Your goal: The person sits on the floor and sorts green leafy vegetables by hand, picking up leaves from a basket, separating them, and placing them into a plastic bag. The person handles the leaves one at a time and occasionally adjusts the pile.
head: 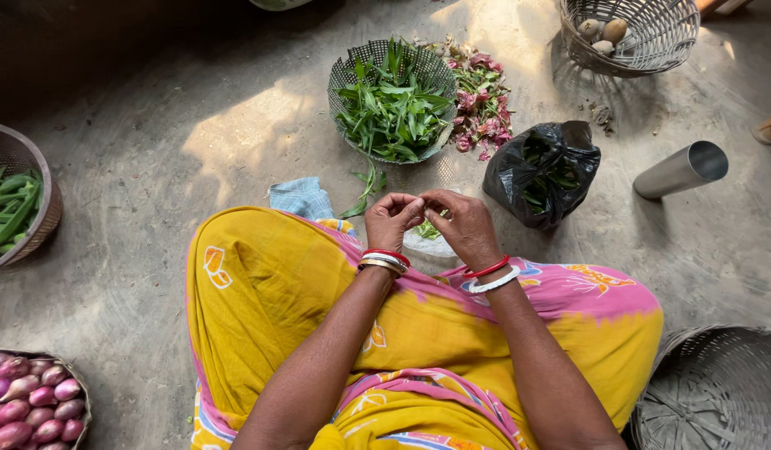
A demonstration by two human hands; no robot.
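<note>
Left hand [391,218] and right hand [462,225] together over lap, fingertips pinching small green leaf [428,228], mostly hidden. Basket [345,77] of greens at 12 o'clock; black bag [542,173] at 2 o'clock; steel cup [681,170] beyond.

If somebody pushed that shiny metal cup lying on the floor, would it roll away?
Probably. The metal cup lies on its side, and its round, smooth wall would likely roll on the hard floor. It looks empty, so it is probably light. Being metal, it seems stiff, not fragile.
</note>
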